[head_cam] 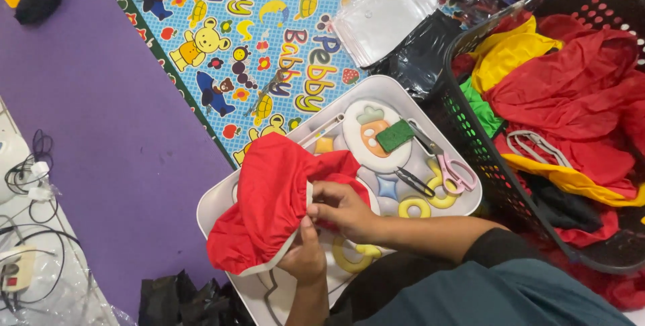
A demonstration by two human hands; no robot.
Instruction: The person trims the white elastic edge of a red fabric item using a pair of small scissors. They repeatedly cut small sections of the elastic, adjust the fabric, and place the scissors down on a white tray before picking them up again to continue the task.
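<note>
My left hand (pixel 304 256) and my right hand (pixel 344 209) both pinch the edge of a red cloth piece (pixel 269 198) with a white lining. The cloth is bunched over a white child's tray table (pixel 430 101) printed with cartoon shapes. My right hand grips the cloth's rim from above, and my left hand holds it from below, close beside the right. On the tray, to the right of my hands, lie small black thread snips (pixel 413 181), pink-handled scissors (pixel 457 173) and a green rectangular pad (pixel 394 134).
A black mesh basket (pixel 470 131) at right holds red, yellow and green cloths. Clear plastic bags (pixel 383 14) and a black bag (pixel 420 54) lie behind the tray. A colourful play mat (pixel 269 44) and purple mat (pixel 101 111) cover the floor. Cables (pixel 27 171) lie at left.
</note>
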